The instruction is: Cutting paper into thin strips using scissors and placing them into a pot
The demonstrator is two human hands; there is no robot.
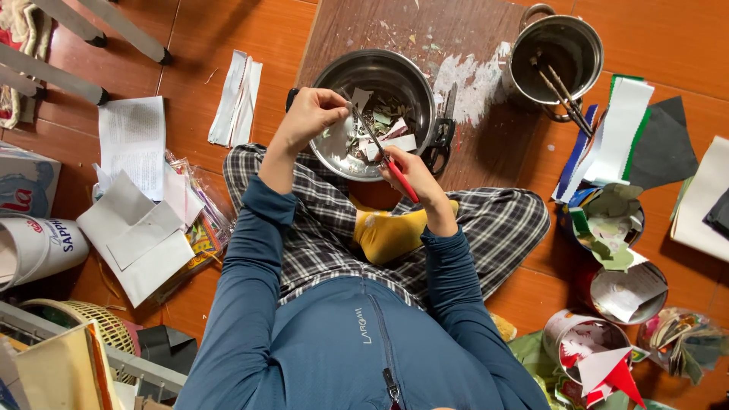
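I sit cross-legged on an orange floor over a round steel bowl (334, 76) holding several paper scraps. My left hand (310, 112) pinches a small piece of paper (359, 97) above the bowl. My right hand (410, 173) grips red-handled scissors (380, 148), whose blades point up toward that paper. A second pair of black-handled scissors (443, 129) lies against the bowl's right rim.
A steel pot (588, 45) with tools inside stands at the upper right. Coloured paper sheets (623, 129) and tins of scraps (623, 292) lie on the right. White papers (133, 228), folded strips (237, 99), a basket (91, 319) and chair legs (68, 76) are on the left.
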